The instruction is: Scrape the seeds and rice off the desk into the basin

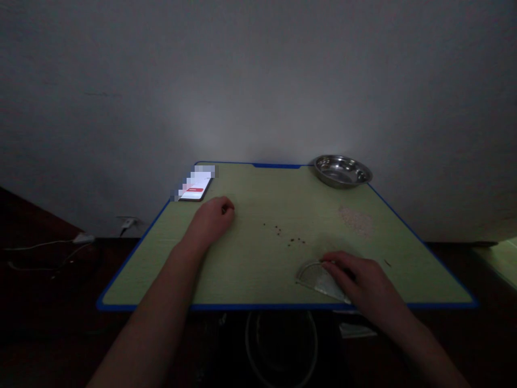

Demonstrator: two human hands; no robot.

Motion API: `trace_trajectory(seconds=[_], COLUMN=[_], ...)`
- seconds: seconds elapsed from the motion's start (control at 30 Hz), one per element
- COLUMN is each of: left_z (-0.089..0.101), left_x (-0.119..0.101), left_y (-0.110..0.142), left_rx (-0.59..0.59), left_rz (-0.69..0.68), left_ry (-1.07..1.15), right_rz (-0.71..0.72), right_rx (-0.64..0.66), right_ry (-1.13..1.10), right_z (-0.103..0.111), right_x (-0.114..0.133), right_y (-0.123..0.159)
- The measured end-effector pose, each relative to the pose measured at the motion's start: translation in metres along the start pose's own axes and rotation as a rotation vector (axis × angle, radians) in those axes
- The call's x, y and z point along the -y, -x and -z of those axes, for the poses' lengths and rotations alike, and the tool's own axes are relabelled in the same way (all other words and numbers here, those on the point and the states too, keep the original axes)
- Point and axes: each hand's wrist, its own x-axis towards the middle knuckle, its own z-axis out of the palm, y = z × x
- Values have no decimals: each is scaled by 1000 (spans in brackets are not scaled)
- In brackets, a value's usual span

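My left hand (214,216) rests on the left half of the table, its fingers curled closed. Whatever may be inside that hand is hidden. At the front right, my right hand (356,275) pinches the curved edge of a clear half-round plate that looks like a protractor (317,280). The plate lies low over the tabletop near its front edge, its straight side toward me. Between the hands several small dark bean-like bits (292,240) are scattered. To the right of them spreads a thin patch of pale grains (356,221).
A shiny metal bowl (342,171) stands at the back right corner. A lit phone (196,186) lies at the back left. The pale green table (250,280) has a blue rim and meets a wall. Below its front edge is a dark round container (281,345).
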Motion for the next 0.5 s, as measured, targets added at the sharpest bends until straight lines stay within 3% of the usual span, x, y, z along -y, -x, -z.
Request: trace_trajectory(seconds=[0.5], left_z=[0], left_x=[0], left_y=[1], left_rx=[-3], left_rz=[4], left_ry=[-22], right_rz=[54], right_rx=[31], right_ry=[15], right_z=[1], right_x=[3], right_y=[7])
